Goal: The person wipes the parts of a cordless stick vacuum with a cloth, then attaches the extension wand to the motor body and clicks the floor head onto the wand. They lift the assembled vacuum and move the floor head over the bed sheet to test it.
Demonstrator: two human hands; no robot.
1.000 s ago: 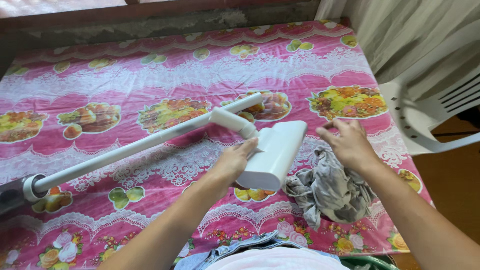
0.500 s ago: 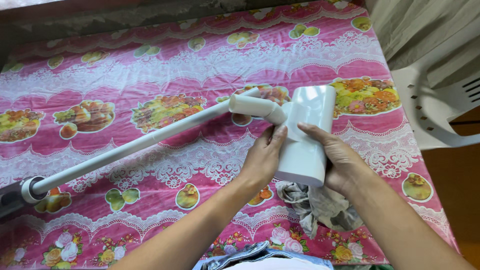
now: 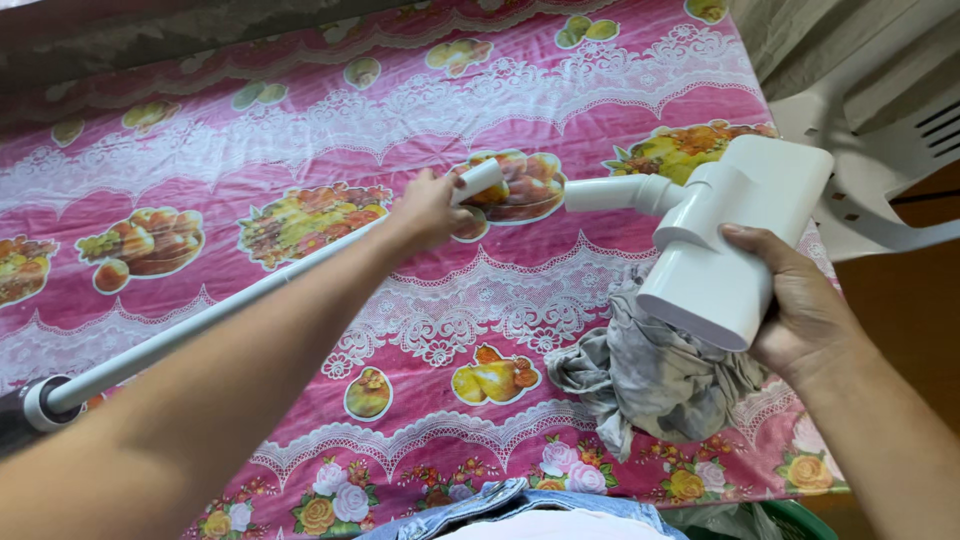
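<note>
My right hand grips a white vacuum floor head, lifted off the table at the right, its short neck pointing left. My left hand is closed around the end of a long white tube that lies diagonally across the table down to the lower left. A gap separates the tube's end from the head's neck. Below the head lies a crumpled grey cloth.
The table carries a pink cloth with fruit and flower prints. A white plastic chair stands close at the right. The tube's dark lower end reaches the left edge. A wall runs along the far side.
The head was joined to the tube earlier; now it has come off. My right hand carried it right, and my left hand moved up to the tube's end.
</note>
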